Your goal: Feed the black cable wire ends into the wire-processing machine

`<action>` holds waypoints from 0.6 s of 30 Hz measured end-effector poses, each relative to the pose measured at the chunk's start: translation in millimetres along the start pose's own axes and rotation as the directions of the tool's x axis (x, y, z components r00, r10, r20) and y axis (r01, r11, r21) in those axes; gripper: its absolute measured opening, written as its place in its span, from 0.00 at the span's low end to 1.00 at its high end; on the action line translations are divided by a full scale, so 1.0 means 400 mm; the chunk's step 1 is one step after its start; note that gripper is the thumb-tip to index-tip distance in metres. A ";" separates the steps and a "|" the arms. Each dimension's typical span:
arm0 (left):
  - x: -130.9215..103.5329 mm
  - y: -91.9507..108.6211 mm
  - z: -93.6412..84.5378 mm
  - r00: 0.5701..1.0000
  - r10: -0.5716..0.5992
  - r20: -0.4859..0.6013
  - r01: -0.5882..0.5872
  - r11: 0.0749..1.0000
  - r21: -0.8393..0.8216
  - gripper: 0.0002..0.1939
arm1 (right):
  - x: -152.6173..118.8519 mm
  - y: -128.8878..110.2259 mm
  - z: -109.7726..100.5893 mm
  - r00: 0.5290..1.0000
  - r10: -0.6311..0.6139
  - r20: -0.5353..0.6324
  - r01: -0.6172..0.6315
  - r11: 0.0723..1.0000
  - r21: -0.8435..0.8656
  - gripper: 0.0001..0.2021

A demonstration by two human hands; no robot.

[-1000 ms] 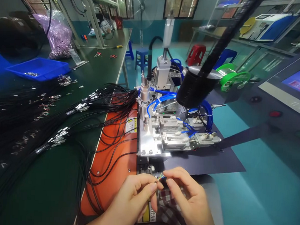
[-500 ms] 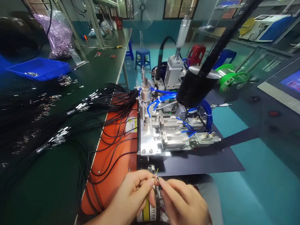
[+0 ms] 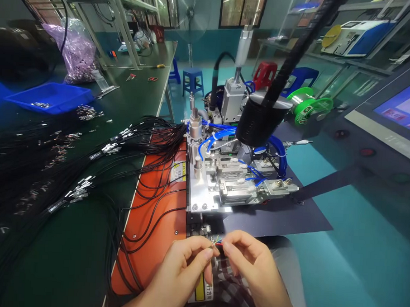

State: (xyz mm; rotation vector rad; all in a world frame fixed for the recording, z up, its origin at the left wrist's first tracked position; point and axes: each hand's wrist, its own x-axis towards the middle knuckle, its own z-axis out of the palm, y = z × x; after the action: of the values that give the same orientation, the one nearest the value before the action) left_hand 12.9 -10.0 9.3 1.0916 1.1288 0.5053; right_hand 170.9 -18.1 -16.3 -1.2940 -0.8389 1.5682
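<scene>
**Body and Dress: Surface Features**

The left hand [image 3: 183, 268] and right hand [image 3: 256, 266] are bare, as are the wrists behind the fingers [image 3: 240, 238]. Below and between the fingers, a garment [image 3: 231, 288] shows dark and pale checks, partly shadowed.

The left forearm [image 3: 151, 299] and the right forearm [image 3: 280, 304] slant inward from the lower edge of the view. The left hand [image 3: 186, 266] makes a pinch with thumb and index finger, the other fingers bent below. The right hand [image 3: 251, 263] pinches in the same way, its fingertips near those of the left hand.
</scene>
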 end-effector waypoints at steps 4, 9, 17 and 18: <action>0.006 0.000 -0.003 1.000 0.020 -0.010 -0.020 1.000 0.017 0.16 | -0.001 0.001 0.007 1.000 0.013 0.004 -0.013 1.000 -0.026 0.15; 0.005 0.001 -0.006 0.995 0.082 -0.056 -0.082 0.997 0.011 0.13 | -0.017 0.006 0.035 1.000 0.007 -0.011 -0.008 0.995 -0.098 0.15; 0.005 0.019 0.015 0.985 0.082 -0.149 -0.115 0.968 -0.223 0.09 | -0.036 0.015 0.048 0.964 -0.265 -0.037 0.232 0.897 -0.377 0.12; 0.006 0.020 0.017 0.979 0.094 -0.181 -0.134 0.966 -0.221 0.10 | -0.038 0.016 0.049 0.963 -0.267 -0.040 0.232 0.896 -0.379 0.12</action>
State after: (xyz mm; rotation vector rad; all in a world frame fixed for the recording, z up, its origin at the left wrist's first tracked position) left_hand 21.4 -7.4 15.3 0.9252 1.1251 0.8135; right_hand 151.1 -33.5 -12.3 -1.4431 -1.2349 1.1716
